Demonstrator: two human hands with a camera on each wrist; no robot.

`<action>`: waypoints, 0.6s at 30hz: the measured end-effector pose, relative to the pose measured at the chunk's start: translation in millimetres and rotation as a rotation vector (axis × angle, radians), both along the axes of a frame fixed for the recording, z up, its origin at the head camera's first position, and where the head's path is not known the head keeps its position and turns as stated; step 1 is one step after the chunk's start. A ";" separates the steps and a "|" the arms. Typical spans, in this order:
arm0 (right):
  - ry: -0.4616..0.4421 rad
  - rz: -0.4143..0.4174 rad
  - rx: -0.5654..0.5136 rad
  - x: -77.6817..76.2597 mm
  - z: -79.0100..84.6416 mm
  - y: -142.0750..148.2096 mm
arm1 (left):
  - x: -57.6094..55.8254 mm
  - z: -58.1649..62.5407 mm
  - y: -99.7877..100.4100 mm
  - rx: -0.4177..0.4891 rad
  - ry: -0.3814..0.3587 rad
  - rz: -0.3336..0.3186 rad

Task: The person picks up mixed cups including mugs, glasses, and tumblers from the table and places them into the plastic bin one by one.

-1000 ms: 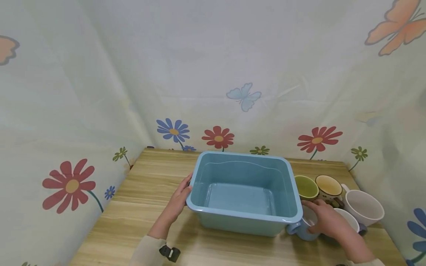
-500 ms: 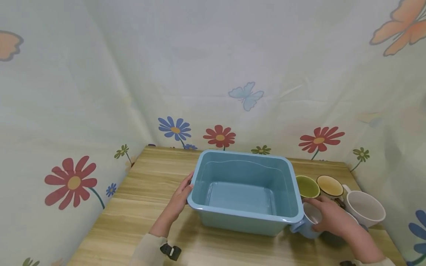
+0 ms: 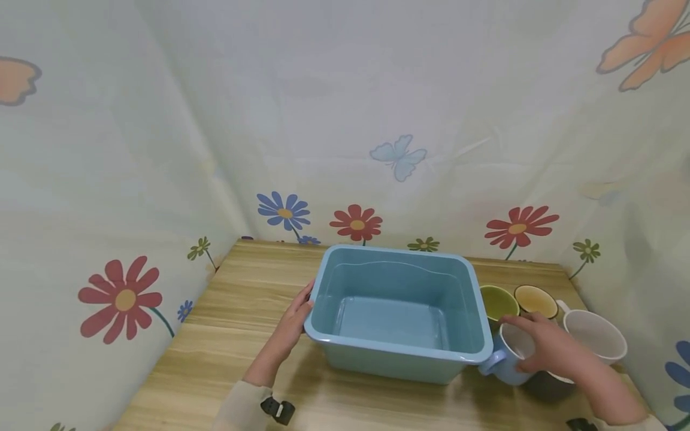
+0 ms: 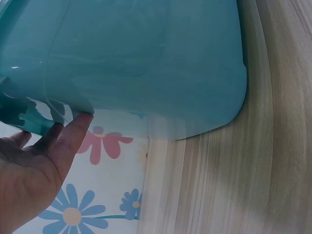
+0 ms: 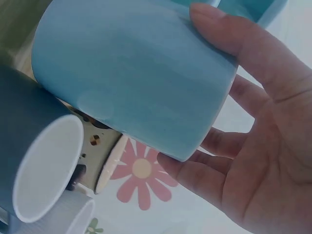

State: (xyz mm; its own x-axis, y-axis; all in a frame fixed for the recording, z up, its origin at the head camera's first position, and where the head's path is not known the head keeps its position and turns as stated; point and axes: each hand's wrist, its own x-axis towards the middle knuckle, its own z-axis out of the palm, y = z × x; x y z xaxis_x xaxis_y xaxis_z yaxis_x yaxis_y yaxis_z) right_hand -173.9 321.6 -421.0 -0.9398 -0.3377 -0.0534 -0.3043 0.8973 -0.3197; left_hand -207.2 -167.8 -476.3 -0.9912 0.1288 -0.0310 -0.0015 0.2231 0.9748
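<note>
A light-blue plastic basin [image 3: 385, 359] stands on the wooden table. At its left side is my left hand [image 3: 291, 323], fingertips touching the wall below the rim; in the left wrist view those fingers [image 4: 73, 134] look fairly straight. My right hand [image 3: 550, 344] grips a light-blue mug [image 3: 507, 365] at its rim, thumb on one side and fingers on the other. That mug sits right by the basin's front right corner, its handle [image 3: 493, 361] toward the basin. In the right wrist view the mug's smooth side [image 5: 131, 73] fills much of the picture.
Behind the mug are a green-lined cup [image 3: 496, 299] and a yellow-lined cup [image 3: 536, 301]. A wide white cup [image 3: 595, 335] stands far right. A dark grey mug [image 3: 550, 389] with a white inside is partly under my right hand. A flowered cloth hangs behind the table.
My right hand has moved a little to the right and slightly up with the light-blue mug. My left hand and the basin look unmoved.
</note>
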 end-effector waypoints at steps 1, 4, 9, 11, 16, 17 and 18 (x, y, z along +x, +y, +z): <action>-0.001 0.001 -0.008 0.1 1.5 0.8 | 0.2 0.4 0.0 0.001 0.000 0.000; 0.007 0.005 -0.021 0.5 5.8 3.1 | 0.2 0.5 0.3 0.005 0.001 -0.001; 0.005 -0.003 -0.020 0.9 14.3 5.3 | -0.2 -1.3 0.2 0.006 0.001 -0.009; 0.018 -0.003 -0.020 1.4 17.2 5.8 | -0.6 -1.7 0.1 0.004 -0.001 -0.010; 0.041 -0.018 -0.001 1.5 25.0 5.8 | -1.0 -1.4 -0.1 0.010 0.003 -0.010; 0.039 -0.023 0.008 0.9 26.0 5.6 | -0.7 -1.5 -0.7 0.010 0.002 -0.010; 0.046 -0.026 0.012 0.3 26.7 5.5 | -0.6 -1.6 -1.3 0.012 0.003 -0.010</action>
State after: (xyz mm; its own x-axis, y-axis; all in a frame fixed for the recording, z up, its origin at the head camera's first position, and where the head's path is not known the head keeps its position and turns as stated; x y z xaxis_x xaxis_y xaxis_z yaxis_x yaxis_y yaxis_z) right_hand -173.6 327.1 -394.3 -0.9496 -0.3132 -0.0143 -0.2952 0.9087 -0.2952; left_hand -207.8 -169.1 -477.9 -0.9899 0.1393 -0.0263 0.0038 0.2116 0.9773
